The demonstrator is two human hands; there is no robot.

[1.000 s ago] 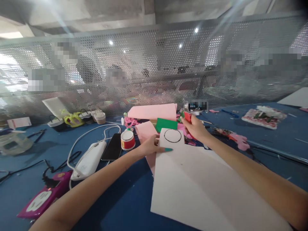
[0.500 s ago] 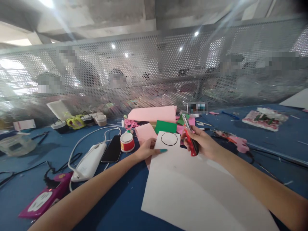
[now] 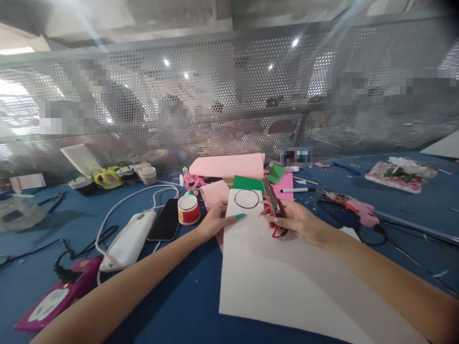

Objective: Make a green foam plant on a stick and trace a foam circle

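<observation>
A large white paper sheet lies before me, with a black circle drawn near its far end. My left hand grips the sheet's left edge, thumb on top and fingers mostly hidden beneath. In my right hand is a red and black cutter with a metallic upper part, tilted up over the paper just right of the circle. Green paper and pink paper lie around the sheet's far end.
A red-and-white tub, a phone and a white power strip are on the left. A marker and a pink glue gun lie to the right. A perforated metal screen stands behind, with people beyond it.
My right hand and the cutter have shifted slightly left and lower, closer to the sheet, and the cutter is turned. The marker shows more fully. The view has shifted a little.
</observation>
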